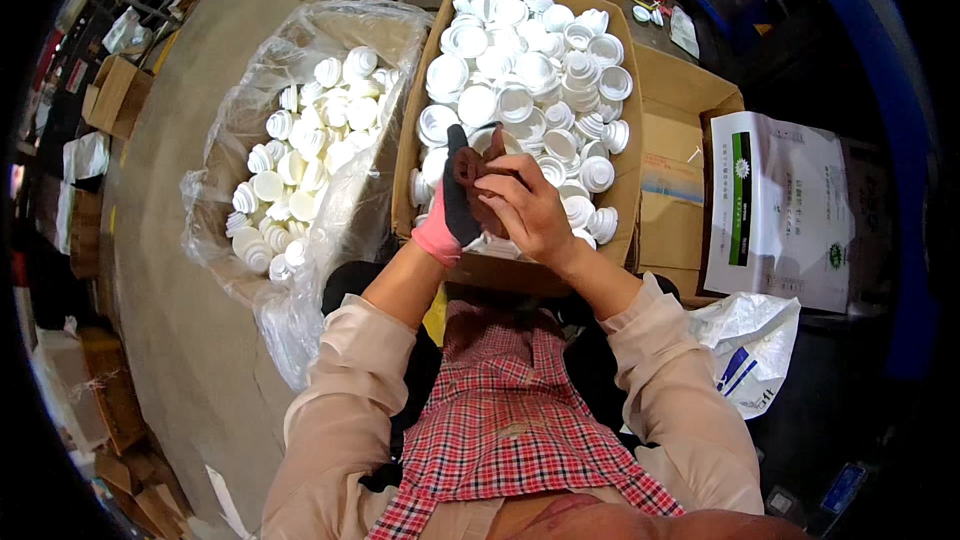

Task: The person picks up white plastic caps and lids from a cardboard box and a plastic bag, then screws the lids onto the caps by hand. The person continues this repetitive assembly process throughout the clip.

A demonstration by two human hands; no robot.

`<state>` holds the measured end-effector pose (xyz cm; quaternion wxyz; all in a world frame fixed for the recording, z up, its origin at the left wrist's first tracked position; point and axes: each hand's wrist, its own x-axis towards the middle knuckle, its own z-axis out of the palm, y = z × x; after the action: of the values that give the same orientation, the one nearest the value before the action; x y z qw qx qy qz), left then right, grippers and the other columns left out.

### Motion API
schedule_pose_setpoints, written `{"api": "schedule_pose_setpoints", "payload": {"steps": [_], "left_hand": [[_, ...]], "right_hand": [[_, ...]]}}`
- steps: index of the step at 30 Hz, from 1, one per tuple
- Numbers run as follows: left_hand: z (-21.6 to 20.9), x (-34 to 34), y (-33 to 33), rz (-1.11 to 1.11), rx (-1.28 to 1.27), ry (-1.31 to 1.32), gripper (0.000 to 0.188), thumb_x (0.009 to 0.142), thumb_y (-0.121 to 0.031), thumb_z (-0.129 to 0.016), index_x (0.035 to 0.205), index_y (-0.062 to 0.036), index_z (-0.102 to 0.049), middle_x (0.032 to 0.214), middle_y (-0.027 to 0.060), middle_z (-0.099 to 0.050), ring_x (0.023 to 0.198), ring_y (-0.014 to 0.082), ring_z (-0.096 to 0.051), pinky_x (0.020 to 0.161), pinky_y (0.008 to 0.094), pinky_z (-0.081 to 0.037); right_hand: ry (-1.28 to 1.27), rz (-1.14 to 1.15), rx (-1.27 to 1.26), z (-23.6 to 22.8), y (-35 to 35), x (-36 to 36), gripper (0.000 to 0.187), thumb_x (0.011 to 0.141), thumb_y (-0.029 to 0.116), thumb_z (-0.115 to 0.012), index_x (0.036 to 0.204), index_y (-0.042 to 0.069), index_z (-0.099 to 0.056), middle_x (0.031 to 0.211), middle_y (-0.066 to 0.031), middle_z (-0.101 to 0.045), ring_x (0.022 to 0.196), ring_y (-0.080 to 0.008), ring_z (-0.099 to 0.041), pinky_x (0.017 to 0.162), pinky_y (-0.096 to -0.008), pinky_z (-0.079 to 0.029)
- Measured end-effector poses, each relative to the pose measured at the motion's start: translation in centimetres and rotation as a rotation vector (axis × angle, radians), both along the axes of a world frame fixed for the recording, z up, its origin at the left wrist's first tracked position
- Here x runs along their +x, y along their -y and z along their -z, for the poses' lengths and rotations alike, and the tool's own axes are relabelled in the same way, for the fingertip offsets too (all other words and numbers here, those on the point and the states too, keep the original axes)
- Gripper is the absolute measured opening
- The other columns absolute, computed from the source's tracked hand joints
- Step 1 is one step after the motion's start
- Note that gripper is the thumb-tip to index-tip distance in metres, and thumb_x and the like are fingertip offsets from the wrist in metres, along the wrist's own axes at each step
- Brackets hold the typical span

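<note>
My left hand [452, 215], in a black and pink glove, is closed on a dark reddish-brown piece [468, 168] that looks soft and has a rounded end. My bare right hand [532, 210] grips the same piece from the right, fingers bent over it. Its exact kind I cannot make out. Both hands are above the near part of a cardboard box [418, 90] filled with white plastic ridged caps [515, 65]. To the left, more off-white ridged caps [310, 140] lie in a container lined with clear plastic [235, 105].
Right of the full box stand an open cardboard box [670, 130] and a white printed sack [780, 205]. A crumpled white bag [755, 340] lies nearer me. Cardboard pieces [120, 95] line the far left side of the grey floor [165, 270].
</note>
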<state>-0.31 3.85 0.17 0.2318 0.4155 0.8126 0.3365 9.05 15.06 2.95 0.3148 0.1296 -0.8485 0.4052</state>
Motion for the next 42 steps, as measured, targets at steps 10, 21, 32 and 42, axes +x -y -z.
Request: {"api": "schedule_pose_setpoints", "payload": {"steps": [10, 21, 32, 42], "left_hand": [[-0.4, -0.4, 1.9, -0.273, 0.862, 0.334, 0.038, 0.103, -0.024, -0.039, 0.133, -0.0004, -0.047, 0.127, 0.0101, -0.051, 0.117, 0.0172, -0.048, 0.104, 0.0292, -0.035], [3.1, -5.0, 5.6, -0.58, 0.303, 0.136, 0.052, 0.096, -0.041, -0.048, 0.132, -0.0033, -0.047, 0.119, 0.0275, -0.056, 0.112, 0.0443, -0.052, 0.093, 0.0448, -0.043], [1.0, -6.1, 8.0, -0.681, 0.503, 0.241, 0.053, 0.096, -0.04, -0.05, 0.132, -0.0005, -0.047, 0.126, 0.0249, -0.055, 0.119, 0.0388, -0.051, 0.099, 0.0387, -0.04], [0.1, -5.4, 7.2, -0.647, 0.399, 0.134, 0.048, 0.097, -0.04, -0.047, 0.128, -0.0027, -0.05, 0.12, 0.0254, -0.058, 0.115, 0.0423, -0.052, 0.097, 0.0425, -0.041]], "right_hand": [[0.371, 0.248, 0.224, 2.5, -5.1, -1.8, 0.021, 0.083, 0.003, -0.061, 0.103, 0.007, -0.065, 0.096, -0.015, -0.055, 0.082, -0.0331, -0.061, 0.071, -0.0384, -0.05], [0.931, -0.161, 0.557, 16.5, -0.3, -3.5, 0.05, 0.071, 0.01, -0.067, 0.12, 0.022, -0.063, 0.138, -0.0181, -0.043, 0.103, -0.0345, -0.062, 0.089, -0.0422, -0.051], [0.926, -0.008, 0.81, 18.5, 6.5, -11.0, 0.046, 0.085, 0.014, -0.057, 0.128, 0.031, -0.058, 0.149, -0.0357, -0.02, 0.083, -0.0364, -0.069, 0.069, -0.0433, -0.057], [0.802, 0.132, 1.199, 21.4, 6.2, -12.7, 0.026, 0.087, 0.015, -0.055, 0.105, 0.005, -0.07, 0.115, -0.0308, -0.06, 0.099, -0.0378, -0.064, 0.066, -0.0406, -0.055]]}}
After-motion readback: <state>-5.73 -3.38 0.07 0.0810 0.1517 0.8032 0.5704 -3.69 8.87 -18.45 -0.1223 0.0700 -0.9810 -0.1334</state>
